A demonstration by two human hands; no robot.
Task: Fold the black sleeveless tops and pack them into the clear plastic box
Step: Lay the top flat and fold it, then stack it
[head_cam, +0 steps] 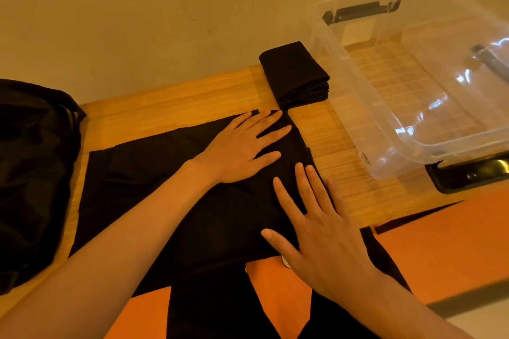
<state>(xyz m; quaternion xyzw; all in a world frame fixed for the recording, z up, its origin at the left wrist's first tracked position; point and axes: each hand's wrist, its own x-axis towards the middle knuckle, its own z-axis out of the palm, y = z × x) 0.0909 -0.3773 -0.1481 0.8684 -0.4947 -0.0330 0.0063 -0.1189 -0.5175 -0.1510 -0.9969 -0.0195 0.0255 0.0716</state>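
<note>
One wooden table (165,107) runs across in front of me, against a plain wall. On its right end stands one clear plastic box (385,151), lid off, with the table's grain showing through its bottom. It has a black latch at the far end (360,12) and another at the near end (468,173).

One black sleeveless top (143,173) lies spread flat on the middle of the table, its near part hanging over the table's front edge. At the left edge is one dark heap of black cloth (33,173); I cannot count the pieces in it.

Both of my hands lie flat on the spread top, holding nothing. My left hand (242,151) presses palm down near the top's far right corner, fingers straight and fanned apart. My right hand (316,225) rests palm down just nearer to me, on the top's right edge, fingers straight and slightly apart, the little finger reaching over the edge onto bare wood.

One folded black bundle (294,74) sits beyond my left fingertips, just beside the box's left wall and outside it. Layers show along its fold, but I cannot count the tops in it.
</note>
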